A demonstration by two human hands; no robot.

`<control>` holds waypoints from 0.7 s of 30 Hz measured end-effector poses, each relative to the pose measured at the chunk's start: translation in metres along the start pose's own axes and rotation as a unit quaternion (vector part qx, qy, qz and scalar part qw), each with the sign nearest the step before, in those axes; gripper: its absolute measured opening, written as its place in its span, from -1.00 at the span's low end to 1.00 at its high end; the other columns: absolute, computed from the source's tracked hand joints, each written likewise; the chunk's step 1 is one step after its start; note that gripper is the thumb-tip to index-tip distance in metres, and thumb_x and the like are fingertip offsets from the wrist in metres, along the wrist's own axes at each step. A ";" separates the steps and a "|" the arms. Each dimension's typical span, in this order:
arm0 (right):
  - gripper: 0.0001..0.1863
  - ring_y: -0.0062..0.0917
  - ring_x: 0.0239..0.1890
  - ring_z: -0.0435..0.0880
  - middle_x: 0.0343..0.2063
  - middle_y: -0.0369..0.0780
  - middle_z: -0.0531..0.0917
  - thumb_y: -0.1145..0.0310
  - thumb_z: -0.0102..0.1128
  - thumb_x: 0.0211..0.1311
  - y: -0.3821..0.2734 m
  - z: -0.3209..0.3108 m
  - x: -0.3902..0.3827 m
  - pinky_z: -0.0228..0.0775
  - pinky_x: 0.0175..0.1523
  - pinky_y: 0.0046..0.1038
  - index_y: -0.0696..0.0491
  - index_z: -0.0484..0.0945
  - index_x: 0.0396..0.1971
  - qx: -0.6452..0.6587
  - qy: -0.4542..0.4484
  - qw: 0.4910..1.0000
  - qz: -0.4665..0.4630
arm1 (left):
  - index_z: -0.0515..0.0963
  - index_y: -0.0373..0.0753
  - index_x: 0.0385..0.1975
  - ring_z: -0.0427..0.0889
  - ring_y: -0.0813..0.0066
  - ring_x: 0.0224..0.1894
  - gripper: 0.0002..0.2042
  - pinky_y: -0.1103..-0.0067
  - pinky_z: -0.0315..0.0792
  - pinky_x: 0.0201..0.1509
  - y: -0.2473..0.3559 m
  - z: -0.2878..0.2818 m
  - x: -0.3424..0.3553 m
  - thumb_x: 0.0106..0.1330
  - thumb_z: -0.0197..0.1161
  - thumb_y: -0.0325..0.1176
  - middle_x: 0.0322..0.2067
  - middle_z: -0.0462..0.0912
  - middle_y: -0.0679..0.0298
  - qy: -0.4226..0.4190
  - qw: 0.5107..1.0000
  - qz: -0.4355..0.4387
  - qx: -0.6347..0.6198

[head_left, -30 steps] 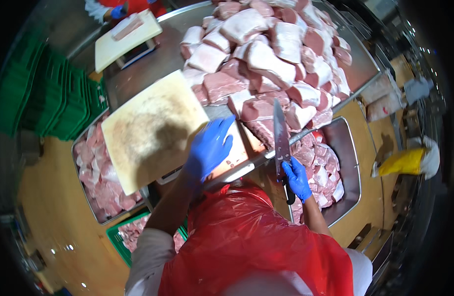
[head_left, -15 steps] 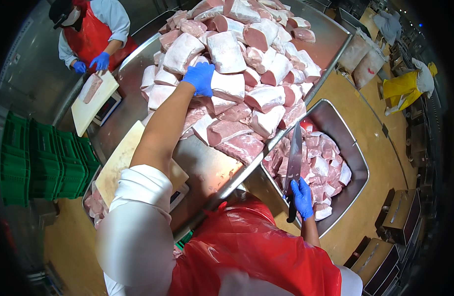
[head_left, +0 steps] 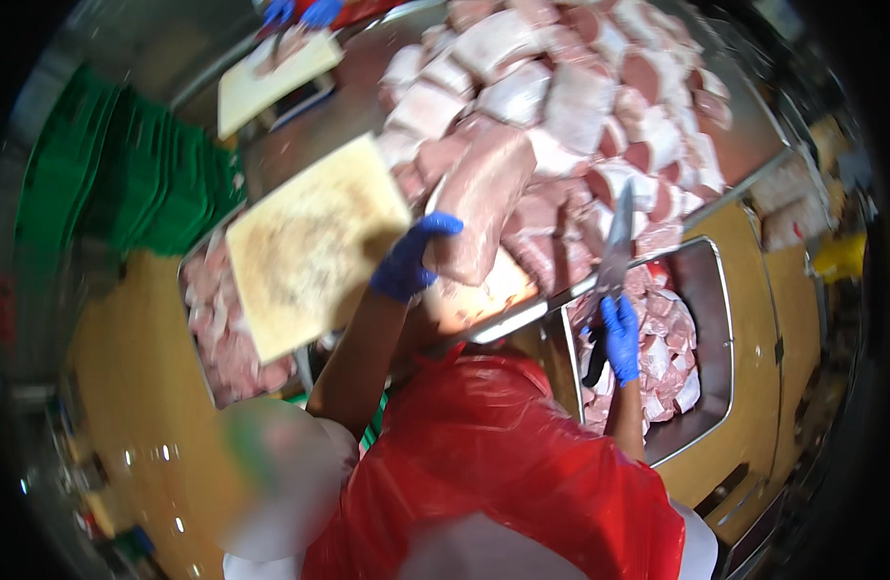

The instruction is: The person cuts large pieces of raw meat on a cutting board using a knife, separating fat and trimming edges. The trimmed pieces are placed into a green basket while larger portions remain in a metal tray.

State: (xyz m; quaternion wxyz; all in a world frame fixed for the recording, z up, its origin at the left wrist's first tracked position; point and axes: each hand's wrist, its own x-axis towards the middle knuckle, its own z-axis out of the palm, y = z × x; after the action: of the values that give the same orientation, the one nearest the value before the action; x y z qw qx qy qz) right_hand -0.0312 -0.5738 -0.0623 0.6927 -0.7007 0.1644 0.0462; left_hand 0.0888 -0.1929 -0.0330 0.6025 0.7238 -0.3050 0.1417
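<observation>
At a stainless-steel worktable [head_left: 343, 111], a blue-gloved left hand [head_left: 414, 259] clamps the left edge of a long, pale-pink slab of raw meat [head_left: 485, 203] just toward twelve o'clock from the view's centre. Near three o'clock, the blue-gloved right hand [head_left: 621, 340] is closed around a black-handled, broad-bladed steel knife [head_left: 616, 248] (its tip toward twelve). A stained cream cutting board [head_left: 311, 249] lies at ten o'clock; a heap of pink-and-white meat cuts [head_left: 575, 106] rises at one.

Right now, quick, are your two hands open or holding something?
Left hand: closed on the side of a long piece of meat.
Right hand: closed, holding a knife.
</observation>
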 end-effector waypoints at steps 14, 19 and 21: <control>-0.71 -0.72 -0.44 0.56 -0.36 -0.34 0.63 0.30 0.03 0.55 -0.045 0.126 0.029 0.45 -0.38 -0.60 0.15 0.50 0.09 -0.111 -0.240 0.961 -0.076 | 0.46 -0.53 0.04 0.71 0.08 -0.25 -0.19 0.34 0.59 -0.16 0.061 -0.191 -0.090 -0.06 0.57 0.03 -0.24 0.68 -0.12 0.233 0.838 -0.375 0.321; -0.72 -0.63 -0.56 0.64 -0.49 -0.28 0.64 0.27 0.01 0.56 -0.062 0.168 0.021 0.46 -0.50 -0.57 0.17 0.50 0.01 -0.132 -0.242 0.956 -0.100 | 0.49 -0.39 0.12 0.70 0.03 -0.20 -0.47 0.33 0.58 -0.06 0.107 -0.142 -0.146 0.19 0.41 -0.24 -0.23 0.68 -0.09 0.251 0.814 -0.261 0.454; -0.71 -0.61 -0.57 0.66 -0.52 -0.29 0.63 0.19 0.02 0.56 -0.061 0.174 0.015 0.44 -0.54 -0.60 0.11 0.50 -0.01 -0.175 -0.234 0.949 -0.117 | 0.53 -0.37 0.08 0.69 0.06 -0.22 -0.57 0.32 0.57 -0.08 0.118 -0.150 -0.195 0.22 0.35 -0.35 -0.22 0.66 -0.04 0.292 0.799 -0.352 0.391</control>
State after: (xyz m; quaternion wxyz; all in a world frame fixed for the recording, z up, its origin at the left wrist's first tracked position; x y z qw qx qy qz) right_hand 0.0295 -0.4058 -0.0144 0.5788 -0.7947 -0.0958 0.1554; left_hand -0.1101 -0.0065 -0.0171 0.3375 0.8797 0.2425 0.2310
